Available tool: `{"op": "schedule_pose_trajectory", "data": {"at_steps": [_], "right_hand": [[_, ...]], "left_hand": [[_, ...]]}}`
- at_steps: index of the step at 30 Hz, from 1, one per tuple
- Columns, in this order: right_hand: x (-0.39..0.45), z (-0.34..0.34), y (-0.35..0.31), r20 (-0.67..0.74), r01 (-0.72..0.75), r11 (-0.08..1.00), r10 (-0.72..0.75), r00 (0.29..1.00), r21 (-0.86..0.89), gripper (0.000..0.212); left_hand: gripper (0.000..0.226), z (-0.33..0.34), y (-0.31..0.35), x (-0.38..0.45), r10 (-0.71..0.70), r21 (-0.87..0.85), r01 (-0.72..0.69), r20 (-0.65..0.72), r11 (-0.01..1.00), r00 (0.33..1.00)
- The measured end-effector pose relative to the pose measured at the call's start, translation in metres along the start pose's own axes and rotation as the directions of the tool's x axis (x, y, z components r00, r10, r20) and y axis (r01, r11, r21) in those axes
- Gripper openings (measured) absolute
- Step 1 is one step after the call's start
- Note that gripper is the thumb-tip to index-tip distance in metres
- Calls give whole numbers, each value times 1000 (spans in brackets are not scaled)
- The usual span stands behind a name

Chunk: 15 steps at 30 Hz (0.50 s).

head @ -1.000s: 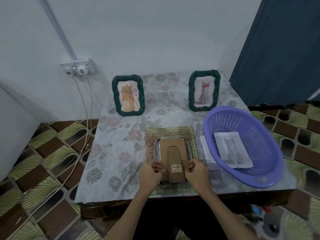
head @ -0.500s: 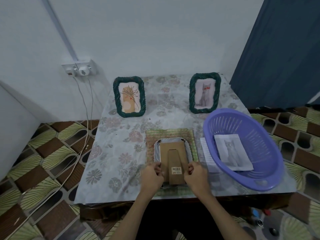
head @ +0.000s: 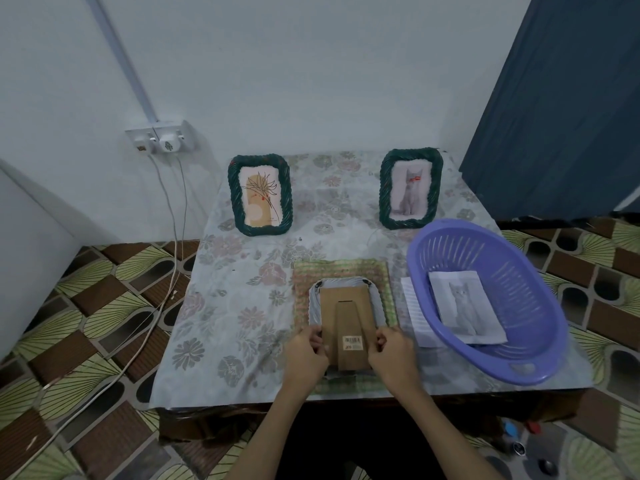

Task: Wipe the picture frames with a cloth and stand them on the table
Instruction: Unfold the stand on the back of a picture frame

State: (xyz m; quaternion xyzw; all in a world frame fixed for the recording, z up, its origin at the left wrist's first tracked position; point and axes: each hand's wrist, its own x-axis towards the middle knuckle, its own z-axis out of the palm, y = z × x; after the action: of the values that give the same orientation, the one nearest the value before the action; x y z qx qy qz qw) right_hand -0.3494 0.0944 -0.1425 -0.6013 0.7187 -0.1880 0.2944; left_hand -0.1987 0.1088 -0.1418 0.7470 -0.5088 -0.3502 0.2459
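Observation:
A picture frame [head: 347,317] lies face down on a green cloth [head: 341,270] near the table's front edge, its brown cardboard back and folded stand facing up. My left hand [head: 306,355] pinches the frame's lower left edge. My right hand [head: 391,353] pinches its lower right edge. Two green wicker frames stand upright at the back: one with a flower drawing [head: 259,195] on the left, one with a grey cat picture [head: 410,187] on the right.
The table [head: 228,306] has a floral cover. A purple plastic basket [head: 512,268] at the front right holds a cat print [head: 464,310]; a white paper [head: 415,311] lies partly under it. Wall socket [head: 159,138] with cables hanging left. A dark blue door stands at right.
Both hands stay at the face-down frame's lower edges; they have shifted slightly closer together on the cardboard back. The camera view has tilted a little.

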Motion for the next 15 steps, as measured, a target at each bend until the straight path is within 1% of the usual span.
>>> {"op": "schedule_pose_trajectory", "data": {"at_steps": [4,6,8,10,13,15], "right_hand": [[-1,3,2,-16,14,1000,-15,1000,-23,10],[-2,4,4,-23,21,999,-22,1000,-34,20],[-2,4,6,-27,29,999,-30,999,-32,29],[-3,5,7,-24,36,999,-36,999,-32,32],[-4,6,7,-16,50,998,-51,999,-41,34],[-5,6,7,-12,66,996,-67,998,-59,39]], "left_hand": [[33,3,-1,-2,30,50,-30,-13,998,999],[32,4,-1,-3,42,64,-41,-13,997,999],[37,4,-3,-3,53,64,-52,-11,997,999],[42,4,-4,-3,87,81,-87,8,993,996],[41,2,-2,-5,167,201,-174,51,964,985],[44,0,-2,-4,224,355,-232,62,906,972]]}}
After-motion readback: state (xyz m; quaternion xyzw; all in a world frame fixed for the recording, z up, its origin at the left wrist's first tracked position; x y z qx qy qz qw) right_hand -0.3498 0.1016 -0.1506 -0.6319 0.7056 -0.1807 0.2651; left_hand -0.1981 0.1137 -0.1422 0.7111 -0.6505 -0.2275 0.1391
